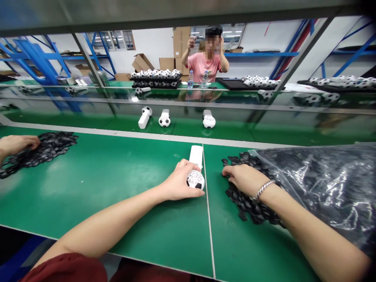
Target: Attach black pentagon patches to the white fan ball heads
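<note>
My left hand (183,182) is closed around the round football-patterned head of a white device (196,156), which lies on the green table with its flat handle pointing away. Some panels of the head are black and others show a white lattice. To the right, my right hand (242,178), with a silver chain bracelet at the wrist, reaches over a pile of small black pieces (249,207). Its fingers are bent together at the pile's left edge; whether a piece is between them is too small to tell.
A clear plastic bag (329,184) of black pieces lies at the right. Another person's hand (20,145) touches a second black pile (55,147) at the far left. Football devices (208,119) lie on the belt beyond. A person in pink (205,64) sits opposite, near stacked trays (155,80).
</note>
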Available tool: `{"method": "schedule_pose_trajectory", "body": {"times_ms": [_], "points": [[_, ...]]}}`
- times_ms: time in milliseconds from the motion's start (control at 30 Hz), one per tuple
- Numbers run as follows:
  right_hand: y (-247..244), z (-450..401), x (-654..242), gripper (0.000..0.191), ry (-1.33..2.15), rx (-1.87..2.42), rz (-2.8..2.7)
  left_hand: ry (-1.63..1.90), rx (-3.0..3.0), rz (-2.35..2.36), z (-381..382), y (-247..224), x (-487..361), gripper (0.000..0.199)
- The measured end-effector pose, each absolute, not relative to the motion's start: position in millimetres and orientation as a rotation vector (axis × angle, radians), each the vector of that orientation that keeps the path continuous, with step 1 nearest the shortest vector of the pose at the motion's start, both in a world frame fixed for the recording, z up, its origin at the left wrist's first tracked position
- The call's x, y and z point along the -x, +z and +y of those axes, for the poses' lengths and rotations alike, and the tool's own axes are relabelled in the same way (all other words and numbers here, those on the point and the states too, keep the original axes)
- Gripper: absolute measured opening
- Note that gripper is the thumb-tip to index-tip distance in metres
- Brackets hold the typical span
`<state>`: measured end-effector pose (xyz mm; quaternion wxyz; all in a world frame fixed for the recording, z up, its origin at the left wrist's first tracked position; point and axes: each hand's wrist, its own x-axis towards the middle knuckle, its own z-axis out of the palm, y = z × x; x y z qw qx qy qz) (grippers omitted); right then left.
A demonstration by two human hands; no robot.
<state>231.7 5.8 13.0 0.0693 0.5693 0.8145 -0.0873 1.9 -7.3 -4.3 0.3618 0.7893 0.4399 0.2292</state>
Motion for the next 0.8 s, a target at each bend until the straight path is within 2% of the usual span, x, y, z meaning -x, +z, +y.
{"method": "schedule_pose_trajectory", "body": {"times_ms": [100, 333, 500, 800], "points": [[15.3, 4.5, -228.7, 0.027, -0.336, -1.683, 2.561, 0.55, -2.06, 1.033, -4.5, -0.1, 3.2, 0.055], [22.3, -2.0, -216.8, 0.019, -0.67, -1.619, 2.873, 0.513, -2.092, 0.916, 0.5, 1.9, 9.5, 0.058], [22.7, -7.1, -210.5, 0.012, -0.545, -1.564, 3.123, 0.526, -2.095, 0.914, 0.9, 0.2, 9.6, 0.056], [19.9, -10.2, -202.6, 0.016, -0.712, -1.545, 3.127, 0.527, -2.114, 0.935, -0.9, 1.8, 8.3, 0.056]]}}
